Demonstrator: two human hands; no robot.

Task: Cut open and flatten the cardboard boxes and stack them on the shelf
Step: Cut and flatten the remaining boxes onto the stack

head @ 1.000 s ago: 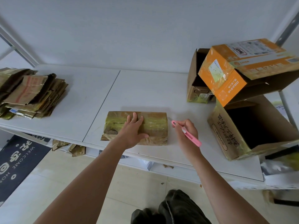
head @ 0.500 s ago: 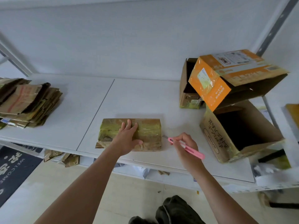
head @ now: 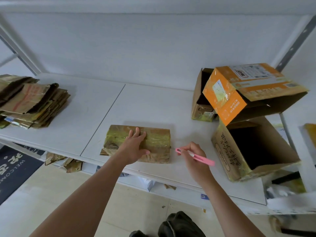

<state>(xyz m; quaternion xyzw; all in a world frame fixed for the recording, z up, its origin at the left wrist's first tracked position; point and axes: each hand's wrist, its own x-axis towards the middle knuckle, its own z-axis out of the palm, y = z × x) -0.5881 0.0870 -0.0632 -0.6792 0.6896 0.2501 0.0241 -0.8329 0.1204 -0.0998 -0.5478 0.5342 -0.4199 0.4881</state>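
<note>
Pressing flat with straight fingers, the left hand (head: pixel 135 147) pins the taped box (head: pixel 150 142) at lower centre of the shelf (head: pixel 153 106); the right hand (head: pixel 194 157) pinches a pink cutter (head: pixel 195 156) just beside its right end. Cutting seems in hand; next, the tip must meet the tape seam.

Cardboard box (head: pixel 153 142) under glossy tape; smooth matt shelf (head: pixel 150 106).

Both forearms bare, no sleeves, no watch; dark trousers (head: pixel 179 224) below.
</note>
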